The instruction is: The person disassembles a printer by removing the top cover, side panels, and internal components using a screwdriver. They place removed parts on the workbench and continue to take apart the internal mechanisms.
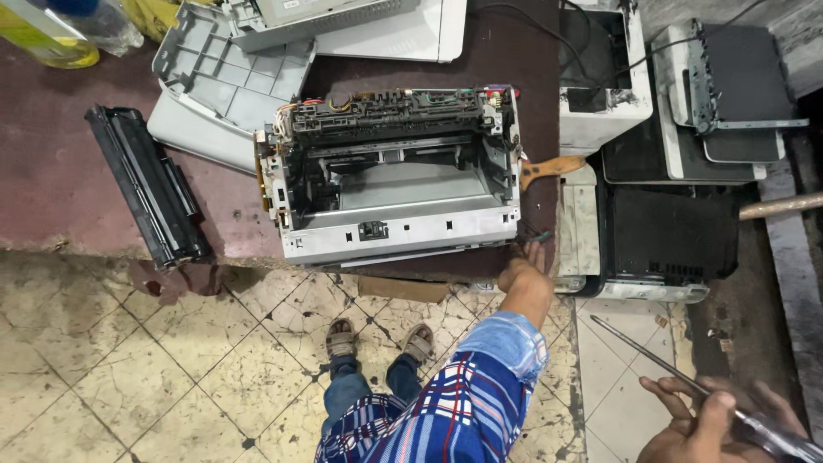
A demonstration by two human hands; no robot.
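Head view shows, nearest the camera, the right hand (703, 424) with its grip closed around the handle of a long screwdriver (643, 350). The thin shaft points up and away from the grip, over the tiled floor (129, 360), well apart from any work.

Farther out, the left hand (525, 273) reaches from a plaid sleeve to the edge of the table (51, 189). Its fingers lie at the edge, but whether this grip is wide, narrow or pinching something small cannot be told.

Just beyond and to the left of that grip sits the opened printer (394, 184), covers off, its inner frame and wiring bare, its front right corner close to the fingers. A wooden-handled brush (553, 167) lies just past the grip, beside the printer.

Far to the left of the grip lie a black toner cartridge (150, 184) and a grey cover panel (223, 86).

The step looks like a pause in stripping the printer, with the left hand steadying or feeling at the corner. Bringing the tool in would call for swinging its tip across to the frame.
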